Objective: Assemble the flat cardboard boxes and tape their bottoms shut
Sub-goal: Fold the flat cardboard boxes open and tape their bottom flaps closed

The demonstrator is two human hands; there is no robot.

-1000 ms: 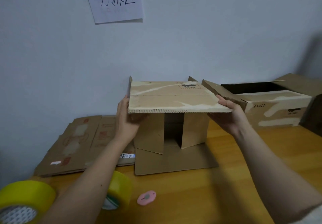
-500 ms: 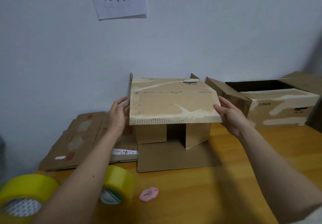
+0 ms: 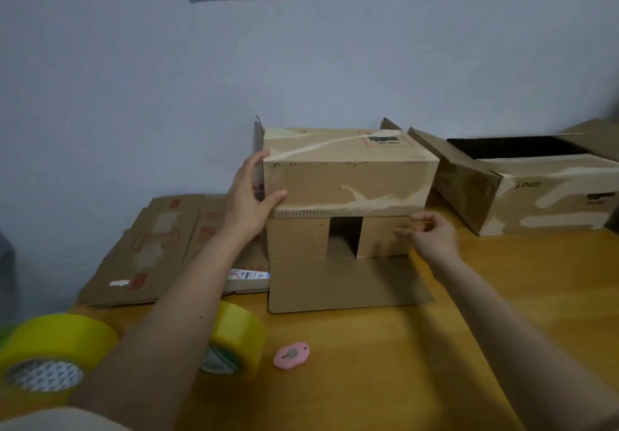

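Box [image 3: 348, 176] at centre of frame, lying on its side on the tabletop [image 3: 469, 347], bottom facing the camera. Upper flap [image 3: 345, 192] folded down over the opening; two side flaps already turned in beneath it, a dark gap between them; lower flap [image 3: 348, 284] flat on the tabletop, not yet raised.

Left hand [image 3: 249, 199] at the box's left edge, fingers straight along the side, thumb pressing the upper flap's face. Right hand [image 3: 432, 234] just right of centre, in front of the right side flap, fingers loosely curled, apparently grasping nothing; blur hides the fingertips.

Probably light, hollow corrugated board: stiff across the panels, springy at the creases, so flaps likely to swing open unless held. Torn, patchy surface, so tape may bond poorly there. Best hold: flat palms on the panels near the corners, thumbs along the flap edges, not the thin free edge, which would bend.

Tape rolls at lower left: one [image 3: 50, 350] at the frame edge, another [image 3: 234, 343] partly behind the left forearm. Pink cutter [image 3: 290, 354] beside it. Flat boxes [image 3: 160, 246] stacked at left; open box [image 3: 536, 189] at right.
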